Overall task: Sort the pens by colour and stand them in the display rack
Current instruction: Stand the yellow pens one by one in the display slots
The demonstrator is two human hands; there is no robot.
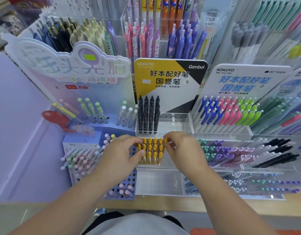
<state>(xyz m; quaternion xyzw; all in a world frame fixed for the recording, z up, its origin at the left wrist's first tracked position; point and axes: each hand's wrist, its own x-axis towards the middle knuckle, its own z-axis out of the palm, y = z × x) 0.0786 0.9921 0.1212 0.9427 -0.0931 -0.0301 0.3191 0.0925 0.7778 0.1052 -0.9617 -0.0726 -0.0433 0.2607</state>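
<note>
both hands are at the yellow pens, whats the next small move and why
Probably push the end pen, pinched by the right hand, fully down into the back row: it matches the yellow pens that the left hand grips alongside.

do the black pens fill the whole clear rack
No, the black pens stand only at left in the clear rack; holes beside them are empty.

Yellow-and-black Gambol sign (170,77), white sign with blue lettering (244,82), pastel lollipop sign (75,68), lilac side panel (24,133)

Yellow pens (149,148) partly hidden behind fingers (134,140); top-right pens (244,36) blurred.
</note>
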